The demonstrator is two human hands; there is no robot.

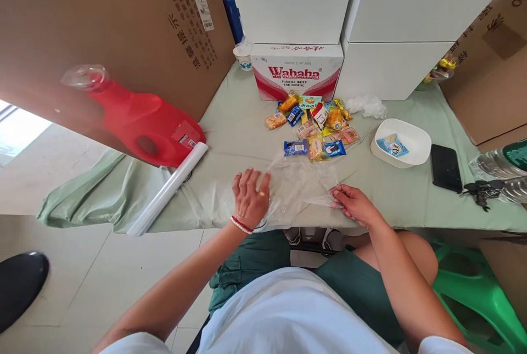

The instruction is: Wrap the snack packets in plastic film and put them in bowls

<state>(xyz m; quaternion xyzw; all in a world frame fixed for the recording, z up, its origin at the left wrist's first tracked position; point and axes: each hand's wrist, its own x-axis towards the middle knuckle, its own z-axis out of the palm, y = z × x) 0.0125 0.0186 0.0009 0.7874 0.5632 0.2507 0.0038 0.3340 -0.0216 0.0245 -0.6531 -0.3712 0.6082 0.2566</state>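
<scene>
A clear plastic bag (294, 186) lies flattened near the front edge of the cloth-covered table. My right hand (353, 204) pinches its right edge between thumb and fingers. At the bag's left edge, my left hand (252, 200) rests palm down with fingers stretched out; its thumb is partly hidden. Just beyond the bag sits a heap of small wrapped snacks (317, 118). The nearest ones are a dark blue packet (295, 148), a yellow packet (316, 147) and a bright blue packet (335, 149).
A white tub (420, 135) holds one blue packet (393, 145), with a black phone (447, 168) to its right. A Wahaba-sized carton (297, 77) stands behind the snacks. On the left are a plastic roll (168, 189) and a red jug (144, 123). Crumpled plastic (366, 106) lies by the cabinet.
</scene>
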